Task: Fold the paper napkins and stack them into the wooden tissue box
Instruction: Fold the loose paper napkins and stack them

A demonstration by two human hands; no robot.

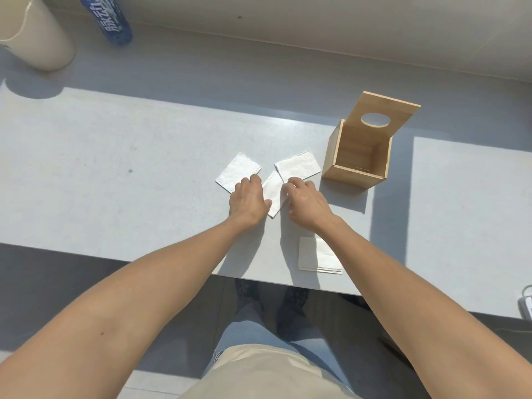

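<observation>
A white paper napkin (274, 194) lies between my hands on the pale table. My left hand (248, 200) presses flat on its left edge. My right hand (306, 200) pinches its right edge with curled fingers. A folded napkin (237, 171) lies to the left, another folded napkin (298, 167) to the right, both flat on the table. The wooden tissue box (349, 175) stands at the right with its holed lid (380, 119) tipped up and open; no napkin shows inside. A stack of napkins (316, 256) sits near the front edge, partly under my right forearm.
A cream cylindrical container (40, 38) and a blue bottle (108, 20) stand at the far left back. The table's front edge (172, 266) runs below my forearms. A white object (526, 305) pokes in at the right edge.
</observation>
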